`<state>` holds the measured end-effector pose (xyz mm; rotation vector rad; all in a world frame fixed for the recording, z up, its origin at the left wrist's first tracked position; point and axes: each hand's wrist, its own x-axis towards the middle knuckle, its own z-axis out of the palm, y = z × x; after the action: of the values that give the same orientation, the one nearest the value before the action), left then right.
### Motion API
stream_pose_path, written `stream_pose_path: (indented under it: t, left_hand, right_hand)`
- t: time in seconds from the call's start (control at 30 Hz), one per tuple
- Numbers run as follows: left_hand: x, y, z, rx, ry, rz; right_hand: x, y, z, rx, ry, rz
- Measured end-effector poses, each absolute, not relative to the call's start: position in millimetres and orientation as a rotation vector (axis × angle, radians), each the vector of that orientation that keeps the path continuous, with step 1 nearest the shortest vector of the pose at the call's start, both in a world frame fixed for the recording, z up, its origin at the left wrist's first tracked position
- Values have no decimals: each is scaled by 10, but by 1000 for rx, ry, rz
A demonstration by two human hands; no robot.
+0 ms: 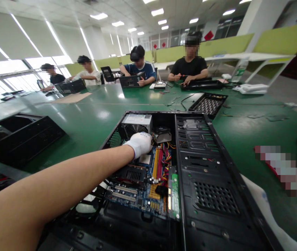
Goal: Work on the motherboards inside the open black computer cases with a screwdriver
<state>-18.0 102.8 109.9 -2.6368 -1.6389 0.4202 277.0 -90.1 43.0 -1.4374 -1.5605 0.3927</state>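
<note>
An open black computer case point(203, 216) lies before me, its inside facing up. My left hand point(141, 142), in a white glove, reaches inside with curled fingers, beside the power supply point(142, 119) and above the blue motherboard point(140, 202). The hand itself hides what its fingertips hold or touch. Close to it sit a grey metal part point(162, 135) with a dark top and a bundle of coloured cables point(166, 157). My right hand point(262, 198), also gloved, is at the case's right outer side; the case wall hides its fingers.
Another black case point(30, 132) stands on the green table point(96, 108) at left. Beyond my case lies a perforated black panel point(207, 104) with loose cables. Several people work on cases across the table. A bottle point(241, 70) and white packets point(251, 88) are at far right.
</note>
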Motion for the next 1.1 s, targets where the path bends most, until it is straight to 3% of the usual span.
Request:
stream_pose_path:
  t: [0.77, 1.1]
  left_hand:
    - [-172, 1015, 1021, -2873, -1579, 588]
    - [-192, 1064, 1001, -2817, -1667, 420]
  right_hand:
    - [2731, -889, 459, -1383, -1491, 523]
    - [2767, -888, 420, -1345, -1513, 521]
